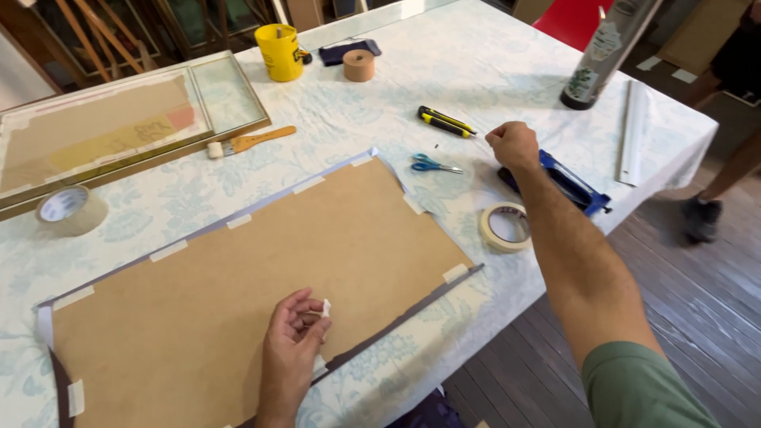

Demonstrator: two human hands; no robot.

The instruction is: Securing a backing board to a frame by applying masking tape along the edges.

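A small piece of white tape (324,308) is pinched in the left hand (289,349), above the brown board (261,277) lying near the table's (476,63) front edge. Farther out, toward the right edge, the right hand (514,145) is closed into a loose fist, just above a blue tool (575,184) and beyond a masking tape roll (505,227). Blue scissors (432,165) are seen just left of it.

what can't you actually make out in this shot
Head view only:
- Right hand: closed fist with knuckles to the camera, so whatever it may pinch is hidden.
- Blue tool: the right forearm covers part of it.
- White scrap at the left hand: too small, fingers half hide it.
- Spray can: top cut off by the upper edge.
- Person at far right: only legs show, cut by the edge.
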